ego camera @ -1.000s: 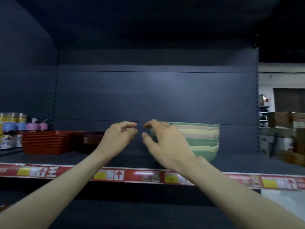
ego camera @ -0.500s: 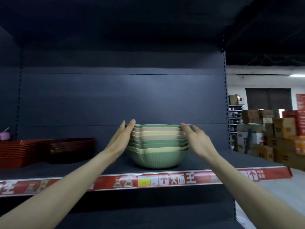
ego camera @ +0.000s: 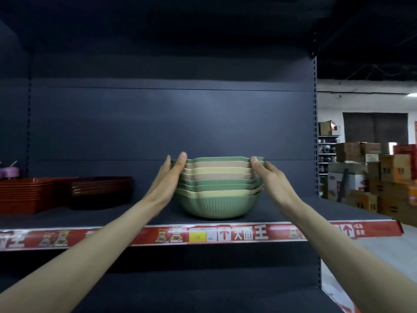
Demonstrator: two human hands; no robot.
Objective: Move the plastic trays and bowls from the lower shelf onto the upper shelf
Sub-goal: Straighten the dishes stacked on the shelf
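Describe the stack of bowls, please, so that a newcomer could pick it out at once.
Look at the dark shelf edged with a red label strip. Near its middle, between the left hand and the right hand, stands the stack of bowls. Unlike the flat red trays and dark trays to its left, it is round, ribbed, and banded green, yellow and pinkish-beige.

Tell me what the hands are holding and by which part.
The stack of bowls, between both hands at its upper rims: left hand flat against the left side, right hand on the right. It rests on the shelf.
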